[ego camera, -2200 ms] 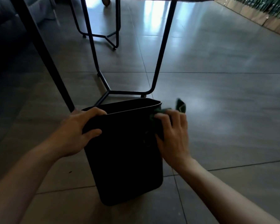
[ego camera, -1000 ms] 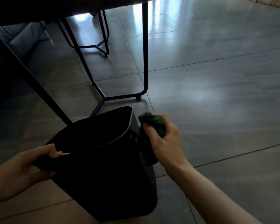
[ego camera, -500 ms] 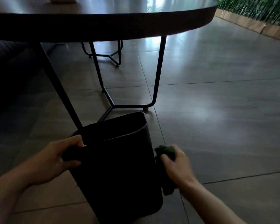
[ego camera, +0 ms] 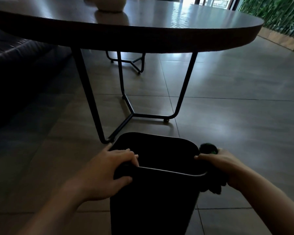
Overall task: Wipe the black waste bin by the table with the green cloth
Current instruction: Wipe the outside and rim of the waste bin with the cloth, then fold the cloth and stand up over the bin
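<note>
The black waste bin (ego camera: 153, 200) stands upright on the tiled floor just in front of me, its mouth facing up. My left hand (ego camera: 107, 172) grips the near left corner of its rim, fingers curled over the edge. My right hand (ego camera: 222, 165) is closed around the bunched green cloth (ego camera: 209, 149) and presses it against the bin's right rim and upper right side. Part of the cloth hangs dark below that hand.
A dark oval table (ego camera: 159, 29) on thin black metal legs (ego camera: 90, 102) stands right behind the bin, with a pale round vessel (ego camera: 110, 4) on top. A dark sofa (ego camera: 19, 68) lies left. Green plants (ego camera: 278, 12) line the far right.
The bin has turned upright and square to me. My right hand with the cloth rose from the lower right side to the rim. My left hand stayed on the rim; the view lifted toward the tabletop.
</note>
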Demonstrator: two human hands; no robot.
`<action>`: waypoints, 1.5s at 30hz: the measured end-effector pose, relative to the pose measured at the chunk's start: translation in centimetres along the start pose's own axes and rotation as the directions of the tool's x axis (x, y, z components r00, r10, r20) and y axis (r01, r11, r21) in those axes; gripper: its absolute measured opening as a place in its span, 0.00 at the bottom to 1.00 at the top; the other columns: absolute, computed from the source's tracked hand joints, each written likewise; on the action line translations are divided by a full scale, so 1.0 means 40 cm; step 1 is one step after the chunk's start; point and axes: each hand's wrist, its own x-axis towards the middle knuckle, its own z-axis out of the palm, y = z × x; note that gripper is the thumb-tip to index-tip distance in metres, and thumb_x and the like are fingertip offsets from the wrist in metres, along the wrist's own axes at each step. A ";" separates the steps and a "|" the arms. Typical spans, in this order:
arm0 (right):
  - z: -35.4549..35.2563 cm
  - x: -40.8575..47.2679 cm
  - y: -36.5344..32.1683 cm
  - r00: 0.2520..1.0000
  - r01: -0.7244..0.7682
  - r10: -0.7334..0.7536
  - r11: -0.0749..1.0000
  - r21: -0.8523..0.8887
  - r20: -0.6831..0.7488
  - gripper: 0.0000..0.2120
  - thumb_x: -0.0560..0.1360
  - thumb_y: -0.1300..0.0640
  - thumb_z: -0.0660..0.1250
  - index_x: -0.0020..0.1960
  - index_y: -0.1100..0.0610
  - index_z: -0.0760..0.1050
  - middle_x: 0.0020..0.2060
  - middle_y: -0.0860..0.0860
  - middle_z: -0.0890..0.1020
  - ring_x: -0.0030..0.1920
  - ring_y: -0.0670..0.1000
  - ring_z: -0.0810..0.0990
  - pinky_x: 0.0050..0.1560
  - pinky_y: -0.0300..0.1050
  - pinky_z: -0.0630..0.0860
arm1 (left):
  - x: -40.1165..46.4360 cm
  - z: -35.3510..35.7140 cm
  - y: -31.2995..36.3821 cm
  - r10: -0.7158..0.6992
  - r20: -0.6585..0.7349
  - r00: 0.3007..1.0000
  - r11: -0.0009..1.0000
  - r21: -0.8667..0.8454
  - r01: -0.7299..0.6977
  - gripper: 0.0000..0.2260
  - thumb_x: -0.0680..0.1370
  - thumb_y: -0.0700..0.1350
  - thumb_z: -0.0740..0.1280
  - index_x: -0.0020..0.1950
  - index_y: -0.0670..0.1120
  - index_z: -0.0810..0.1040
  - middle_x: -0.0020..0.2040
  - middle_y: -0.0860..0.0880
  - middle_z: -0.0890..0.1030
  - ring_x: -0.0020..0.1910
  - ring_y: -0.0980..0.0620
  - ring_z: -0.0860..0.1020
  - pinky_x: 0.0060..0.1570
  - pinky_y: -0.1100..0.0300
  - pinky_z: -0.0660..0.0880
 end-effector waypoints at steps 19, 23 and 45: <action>0.017 -0.030 -0.017 0.980 0.196 -0.190 0.975 0.106 -0.056 0.07 0.77 0.61 0.73 0.50 0.51 0.78 0.40 0.59 0.85 0.31 0.52 0.87 0.25 0.40 0.79 | 0.061 0.055 -0.006 -0.726 -0.195 0.659 0.608 -0.630 0.483 0.17 0.83 0.51 0.62 0.72 0.52 0.69 0.61 0.49 0.80 0.62 0.45 0.78 0.65 0.42 0.74; 0.026 -0.029 0.013 0.988 0.154 -0.149 0.981 0.120 -0.051 0.05 0.78 0.59 0.72 0.50 0.51 0.78 0.40 0.58 0.86 0.31 0.51 0.86 0.25 0.40 0.79 | 0.054 0.077 0.030 -0.734 -0.199 0.650 0.616 -0.598 0.513 0.17 0.84 0.51 0.59 0.72 0.52 0.66 0.63 0.45 0.79 0.63 0.41 0.77 0.65 0.42 0.73; 0.008 -0.317 -0.230 0.825 -0.011 -0.314 0.823 0.568 0.470 0.22 0.68 0.70 0.72 0.61 0.66 0.80 0.56 0.69 0.83 0.54 0.65 0.84 0.62 0.61 0.79 | 0.111 0.012 0.406 -0.440 0.286 0.851 -0.425 -0.901 0.084 0.29 0.70 0.60 0.68 0.61 0.41 0.84 0.60 0.34 0.83 0.56 0.35 0.84 0.62 0.39 0.77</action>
